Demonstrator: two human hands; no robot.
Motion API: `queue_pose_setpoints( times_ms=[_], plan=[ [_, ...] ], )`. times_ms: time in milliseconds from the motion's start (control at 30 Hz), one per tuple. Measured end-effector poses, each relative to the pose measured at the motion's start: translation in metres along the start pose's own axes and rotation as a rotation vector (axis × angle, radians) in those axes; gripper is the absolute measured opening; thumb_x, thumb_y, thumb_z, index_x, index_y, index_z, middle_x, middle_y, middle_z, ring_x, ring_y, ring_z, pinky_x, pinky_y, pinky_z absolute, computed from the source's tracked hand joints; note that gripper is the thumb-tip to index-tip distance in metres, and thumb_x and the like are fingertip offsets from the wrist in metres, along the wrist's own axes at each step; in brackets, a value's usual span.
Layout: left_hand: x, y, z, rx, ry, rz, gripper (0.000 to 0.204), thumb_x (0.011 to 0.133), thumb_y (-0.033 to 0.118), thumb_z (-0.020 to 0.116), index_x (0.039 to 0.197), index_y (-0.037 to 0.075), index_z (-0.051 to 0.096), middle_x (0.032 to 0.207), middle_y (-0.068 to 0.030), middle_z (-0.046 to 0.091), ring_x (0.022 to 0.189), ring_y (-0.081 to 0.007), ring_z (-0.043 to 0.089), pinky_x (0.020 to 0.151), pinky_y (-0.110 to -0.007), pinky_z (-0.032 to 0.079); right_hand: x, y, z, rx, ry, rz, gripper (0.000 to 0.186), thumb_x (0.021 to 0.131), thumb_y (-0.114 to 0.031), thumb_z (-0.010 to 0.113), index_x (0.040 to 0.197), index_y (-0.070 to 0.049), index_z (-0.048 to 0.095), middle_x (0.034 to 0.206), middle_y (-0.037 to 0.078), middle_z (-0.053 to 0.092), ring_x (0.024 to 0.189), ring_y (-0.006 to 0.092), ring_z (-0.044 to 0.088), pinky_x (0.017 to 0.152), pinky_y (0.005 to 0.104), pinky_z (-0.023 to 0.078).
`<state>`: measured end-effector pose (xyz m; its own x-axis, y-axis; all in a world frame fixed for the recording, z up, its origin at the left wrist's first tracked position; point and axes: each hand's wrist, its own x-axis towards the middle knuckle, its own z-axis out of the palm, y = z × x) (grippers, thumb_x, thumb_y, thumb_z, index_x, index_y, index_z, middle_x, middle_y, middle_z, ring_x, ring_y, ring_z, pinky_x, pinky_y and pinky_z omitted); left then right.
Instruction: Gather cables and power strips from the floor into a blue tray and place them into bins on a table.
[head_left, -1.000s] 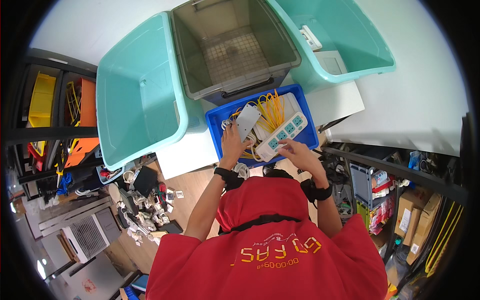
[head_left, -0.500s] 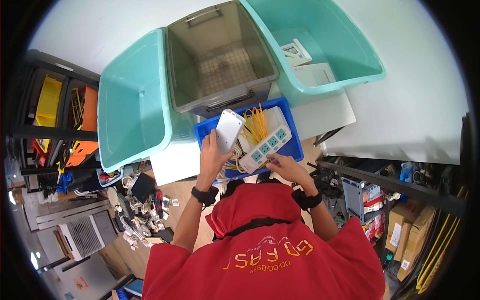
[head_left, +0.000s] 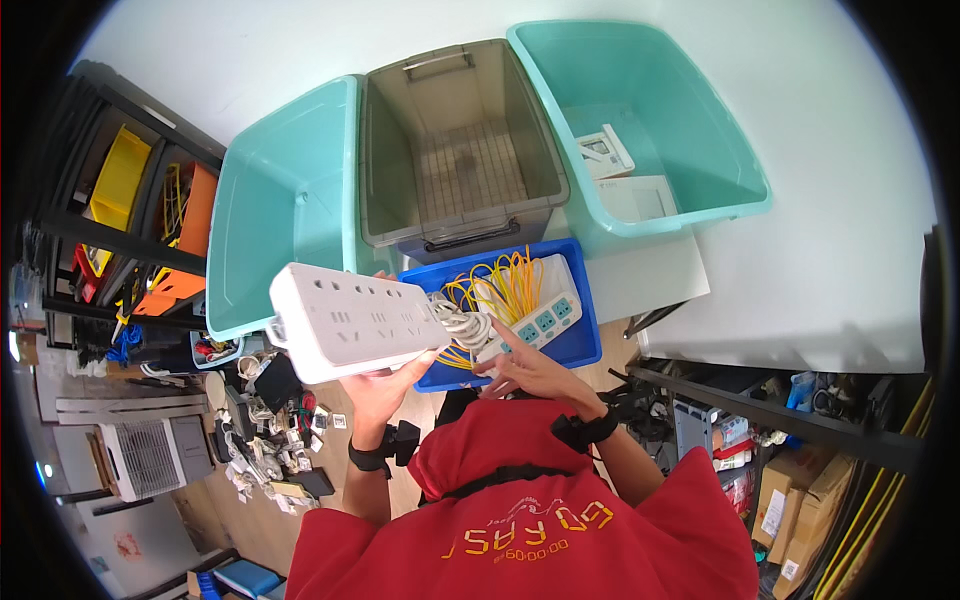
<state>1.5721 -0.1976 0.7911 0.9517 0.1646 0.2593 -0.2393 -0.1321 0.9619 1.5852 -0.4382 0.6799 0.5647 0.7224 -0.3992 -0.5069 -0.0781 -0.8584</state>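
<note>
Raised above the left part of the blue tray (head_left: 588,340) is a large white power strip (head_left: 350,318), its socket face turned up. My left hand (head_left: 380,392) is closed around its near edge, with part of the fingers hidden beneath it. A coiled white cord (head_left: 465,326) runs from the strip's right end over the tray. My right hand (head_left: 540,376) has its fingers apart beside this cord; whether a fingertip touches it I cannot tell. Just beyond that hand, a second power strip with teal sockets (head_left: 546,326) lies in the tray, near yellow cables (head_left: 515,280).
Behind the tray stand a teal bin (head_left: 285,200) at left, a grey translucent bin (head_left: 465,165) in the middle and another teal bin (head_left: 690,150) at right, holding white boxes. Loose chargers and adapters (head_left: 275,440) lie on the floor at left. Shelving (head_left: 790,415) stands at right.
My left hand has moved left and closer, turning the white power strip from underside to socket face. My right hand has come away from the teal-socket strip.
</note>
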Motion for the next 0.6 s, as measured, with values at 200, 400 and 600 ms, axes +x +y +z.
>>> queue_pose_setpoints(
  times_ms=[200, 400, 600],
  plan=[
    [0.012, 0.006, 0.012, -0.729, -0.070, -0.056, 0.113, 0.073, 0.023, 0.092, 0.158, 0.001, 0.020, 0.152, -0.0260, 0.040, 0.137, -0.0425, 0.049, 0.112, -0.064, 0.042, -0.003, -0.027, 0.021, 0.539, -0.104, -0.314, 0.096, 0.099, -0.062, 0.047, 0.162, -0.024, -0.015, 0.149, 0.027, 0.046, 0.131, 0.0415, 0.056, 0.104, 0.0552, 0.052],
    [0.015, -0.014, 0.010, -0.858, -0.393, -0.138, 0.089, 0.095, 0.041, 0.067, 0.158, -0.002, 0.022, 0.155, -0.0313, 0.035, 0.136, -0.0464, 0.048, 0.111, -0.064, 0.043, 0.017, -0.033, 0.025, 0.915, 0.116, -0.417, 0.065, 0.109, -0.045, 0.042, 0.161, -0.019, 0.014, 0.152, 0.018, 0.044, 0.134, 0.0319, 0.054, 0.103, 0.0509, 0.053],
    [0.018, -0.016, -0.019, -0.822, -0.314, -0.397, 0.052, 0.111, 0.021, 0.040, 0.154, -0.006, 0.029, 0.149, -0.0187, 0.050, 0.134, -0.0266, 0.055, 0.108, -0.040, 0.050, 0.016, -0.046, 0.039, 0.681, 0.247, -0.503, 0.061, 0.103, -0.019, 0.056, 0.156, -0.010, 0.026, 0.141, 0.020, 0.053, 0.117, 0.0254, 0.064, 0.094, 0.0385, 0.060]
  ],
)
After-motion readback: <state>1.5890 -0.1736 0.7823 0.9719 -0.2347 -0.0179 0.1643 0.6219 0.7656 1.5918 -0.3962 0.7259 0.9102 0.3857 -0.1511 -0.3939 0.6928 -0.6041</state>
